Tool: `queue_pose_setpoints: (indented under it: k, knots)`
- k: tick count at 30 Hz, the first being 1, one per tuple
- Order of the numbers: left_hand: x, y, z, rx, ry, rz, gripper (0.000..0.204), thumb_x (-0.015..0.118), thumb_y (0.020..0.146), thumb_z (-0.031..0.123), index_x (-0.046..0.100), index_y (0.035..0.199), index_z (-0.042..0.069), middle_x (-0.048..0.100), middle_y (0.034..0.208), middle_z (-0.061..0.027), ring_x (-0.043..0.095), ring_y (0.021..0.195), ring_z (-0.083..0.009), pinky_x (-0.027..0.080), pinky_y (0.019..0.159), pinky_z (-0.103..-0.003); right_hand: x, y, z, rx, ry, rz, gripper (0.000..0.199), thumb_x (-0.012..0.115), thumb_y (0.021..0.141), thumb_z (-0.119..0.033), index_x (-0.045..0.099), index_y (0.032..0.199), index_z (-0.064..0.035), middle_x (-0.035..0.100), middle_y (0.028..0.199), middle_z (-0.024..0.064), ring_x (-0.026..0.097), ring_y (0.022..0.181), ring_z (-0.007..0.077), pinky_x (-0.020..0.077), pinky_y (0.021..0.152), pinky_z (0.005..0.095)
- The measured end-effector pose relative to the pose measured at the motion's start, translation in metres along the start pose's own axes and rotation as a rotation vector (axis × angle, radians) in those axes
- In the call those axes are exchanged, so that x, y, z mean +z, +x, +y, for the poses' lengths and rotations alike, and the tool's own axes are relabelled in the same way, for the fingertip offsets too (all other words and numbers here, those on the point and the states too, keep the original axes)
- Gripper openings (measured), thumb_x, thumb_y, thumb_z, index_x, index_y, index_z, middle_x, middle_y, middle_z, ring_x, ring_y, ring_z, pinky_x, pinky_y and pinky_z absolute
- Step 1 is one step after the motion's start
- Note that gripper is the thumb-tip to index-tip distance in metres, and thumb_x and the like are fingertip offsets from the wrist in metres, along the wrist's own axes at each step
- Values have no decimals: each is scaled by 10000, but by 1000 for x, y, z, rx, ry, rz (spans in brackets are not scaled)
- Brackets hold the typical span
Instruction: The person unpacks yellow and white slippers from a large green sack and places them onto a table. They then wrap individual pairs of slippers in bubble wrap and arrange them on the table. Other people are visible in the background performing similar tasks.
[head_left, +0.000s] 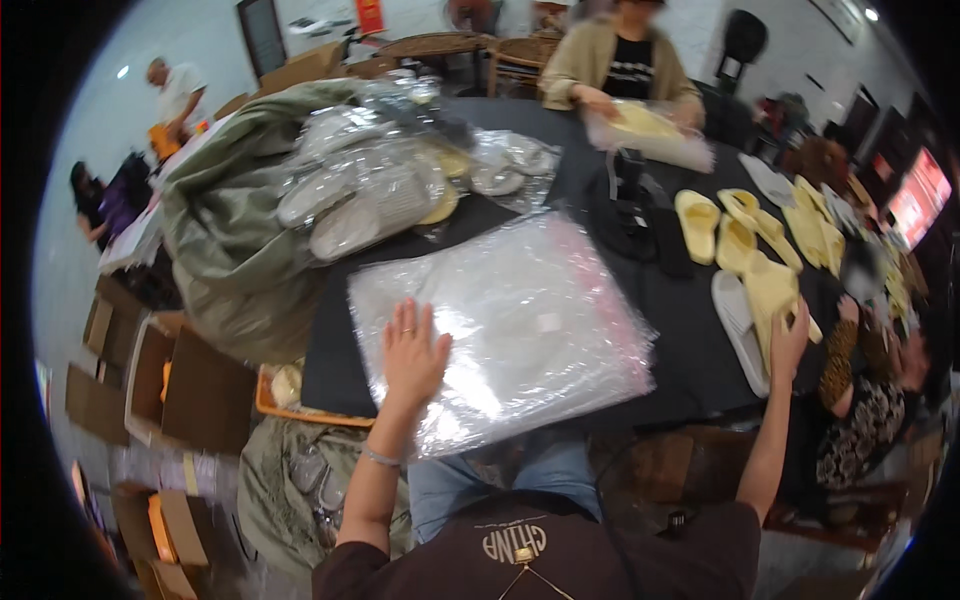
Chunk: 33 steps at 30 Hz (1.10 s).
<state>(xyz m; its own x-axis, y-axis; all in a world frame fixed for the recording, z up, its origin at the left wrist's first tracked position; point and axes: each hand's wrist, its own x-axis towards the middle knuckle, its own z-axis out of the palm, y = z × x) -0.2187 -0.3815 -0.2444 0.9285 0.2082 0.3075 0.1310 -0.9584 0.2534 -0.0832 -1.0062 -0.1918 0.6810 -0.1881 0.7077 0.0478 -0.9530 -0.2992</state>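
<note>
A stack of clear plastic bags (530, 330) with a pink strip along its right side lies before me on the black table. My left hand (415, 360) rests flat on the stack's left part, fingers stretched out, holding nothing. At the right, my right hand (790, 340) has its fingers closed round the side of a pale yellow slipper (768, 290). A light grey slipper (738, 325) lies just left of it, partly beneath. More yellow slippers (697, 225) lie beyond my right hand.
Grey slippers in clear bags (365, 205) are heaped on a green sack (225, 240) at the left. Across the table (680, 310), a person (625, 70) handles a bagged yellow slipper (645, 120). A black stand (628, 190) is mid-table. Cardboard boxes (205, 400) stand at left; another person's arm (840, 360) is at right.
</note>
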Motion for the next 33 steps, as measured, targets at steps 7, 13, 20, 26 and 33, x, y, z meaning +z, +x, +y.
queue_pose_setpoints:
  k: [7, 13, 20, 26, 33]
  knots:
    - [1, 0, 1, 7, -34, 0, 605, 390, 933, 439, 350, 1397, 53, 239, 1485, -200, 180, 1395, -328, 118, 1128, -455, 4, -73, -16, 146, -566, -138, 1086, 752, 673, -461, 91, 1487, -178, 148, 1510, 191, 197, 1368, 402, 231, 1061, 570]
    - [1, -2, -3, -5, -40, 20, 612, 399, 924, 458, 354, 1402, 78, 221, 1495, -187, 169, 1398, -318, 113, 1127, -441, 46, -43, 25, 185, -690, -300, 887, 596, 802, -551, 97, 1484, -281, 127, 1534, 85, 170, 1391, 341, 265, 1022, 624]
    - [3, -1, -4, 7, -62, 17, 605, 362, 940, 458, 348, 1401, 66, 223, 1492, -192, 166, 1397, -324, 108, 1130, -439, 90, 17, 88, 411, -597, -344, 962, 673, 791, -456, 21, 1482, -303, 56, 1544, 107, 117, 1396, 371, 179, 1024, 673]
    - [5, -5, -6, 3, -34, 40, 613, 351, 943, 465, 337, 1404, 61, 213, 1497, -189, 167, 1397, -322, 114, 1130, -441, 72, 18, -62, -208, 114, 77, 519, 591, 890, -241, 411, 1336, -46, 408, 1360, 180, 375, 1265, 356, 309, 1041, 462]
    - [-1, -9, -5, -2, -76, 50, 600, 362, 936, 439, 354, 1396, 54, 228, 1492, -185, 154, 1401, -309, 114, 1132, -431, -102, -65, -276, -708, 908, 205, 258, 543, 904, -267, 583, 961, -19, 558, 1021, 106, 539, 941, 244, 412, 859, 454]
